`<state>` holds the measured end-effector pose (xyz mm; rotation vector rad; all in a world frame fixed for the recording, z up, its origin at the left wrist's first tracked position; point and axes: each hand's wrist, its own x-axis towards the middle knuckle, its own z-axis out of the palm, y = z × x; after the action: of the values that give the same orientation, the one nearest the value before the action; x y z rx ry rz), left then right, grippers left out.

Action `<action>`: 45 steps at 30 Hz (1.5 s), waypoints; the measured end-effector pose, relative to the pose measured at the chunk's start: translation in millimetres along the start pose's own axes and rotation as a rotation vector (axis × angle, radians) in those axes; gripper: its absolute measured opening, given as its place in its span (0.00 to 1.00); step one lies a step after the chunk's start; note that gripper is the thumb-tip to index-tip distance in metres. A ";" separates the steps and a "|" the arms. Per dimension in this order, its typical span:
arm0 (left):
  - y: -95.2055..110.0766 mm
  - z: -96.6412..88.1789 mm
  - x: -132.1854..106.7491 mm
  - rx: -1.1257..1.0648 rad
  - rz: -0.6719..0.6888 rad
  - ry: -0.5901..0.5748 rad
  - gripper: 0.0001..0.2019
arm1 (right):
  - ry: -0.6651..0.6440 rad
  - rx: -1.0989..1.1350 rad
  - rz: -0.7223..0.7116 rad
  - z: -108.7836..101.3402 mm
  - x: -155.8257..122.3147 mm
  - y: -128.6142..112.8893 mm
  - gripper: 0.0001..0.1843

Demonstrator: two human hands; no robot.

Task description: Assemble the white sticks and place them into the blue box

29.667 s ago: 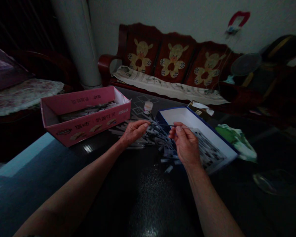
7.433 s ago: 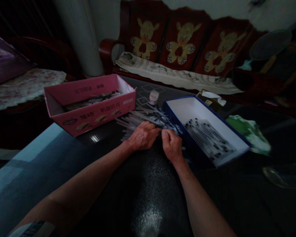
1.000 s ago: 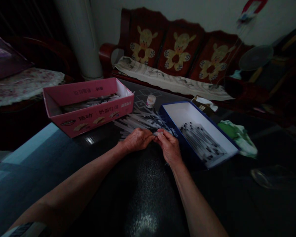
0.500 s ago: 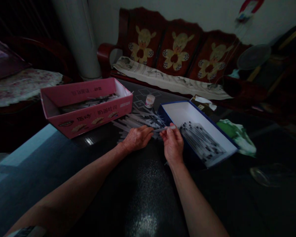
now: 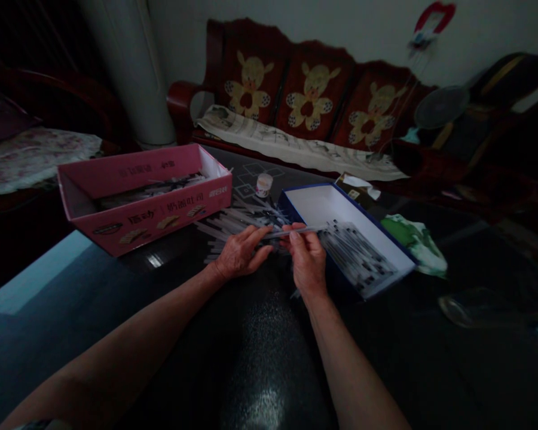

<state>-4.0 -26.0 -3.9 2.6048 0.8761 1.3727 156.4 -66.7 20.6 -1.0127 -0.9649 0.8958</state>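
My right hand [image 5: 308, 260] pinches a thin translucent tube [image 5: 314, 229] between thumb and fingers, its free end pointing right toward the blue box. My left hand [image 5: 241, 253] is open just to the left, fingers stretched out and thumb apart. Its fingertips lie close to the tube's left end; whether they touch it I cannot tell. Beneath and beyond both hands spreads a loose pile of similar tubes [image 5: 224, 223]. Beside my right hand, the white-lined blue box [image 5: 316, 200] holds many tubes with dark ends [image 5: 361, 254], lying roughly side by side.
A pink carton [image 5: 161, 218] with more thin pieces inside stands at the left on the dark table [image 5: 260, 340]. Behind the pile is a small white jar [image 5: 264, 186]. A green and white packet [image 5: 415, 243] lies right of the blue box. Beyond the table stands a wooden sofa [image 5: 280, 65].
My left hand has opened, its fingers spreading away from the tube. The right hand still grips a tube, which now reaches farther right. The whole view has shifted slightly.
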 end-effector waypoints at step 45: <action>-62.1 -6.7 8.8 -0.458 -0.714 0.651 0.12 | -0.242 -1.413 -0.424 -71.6 26.5 -69.9 0.10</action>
<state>-33.4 29.1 -13.0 1.3046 1.1990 1.8717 242.4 -80.6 76.5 -1.7474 -2.0067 -0.1755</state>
